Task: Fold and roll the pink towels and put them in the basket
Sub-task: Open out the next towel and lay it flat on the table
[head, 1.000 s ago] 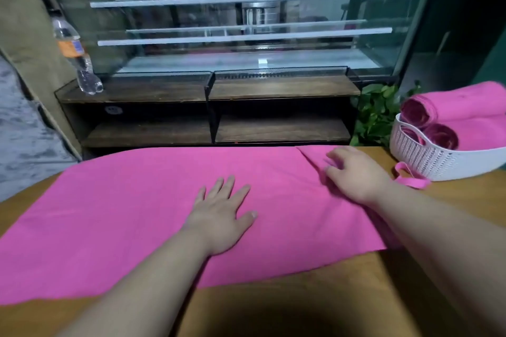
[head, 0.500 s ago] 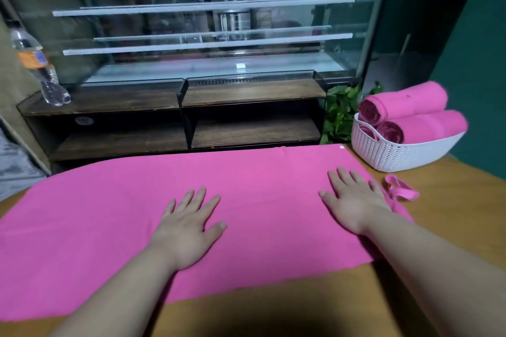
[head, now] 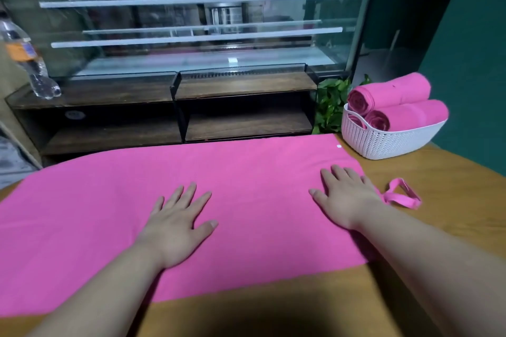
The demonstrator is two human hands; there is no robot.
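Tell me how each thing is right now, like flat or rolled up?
Big towel, spread flat on the table, not rolled.
Left hand, open, flat on the big towel.
Right hand, open, flat on its right end.
Rolled towels, rolled up, stacked in the basket.
Basket, upright, holding them.
Pink loop, lying flat on the table.
Bottle, standing on the shelf.

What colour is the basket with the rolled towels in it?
White, with a woven pattern of little holes. The basket shows best in the head view.
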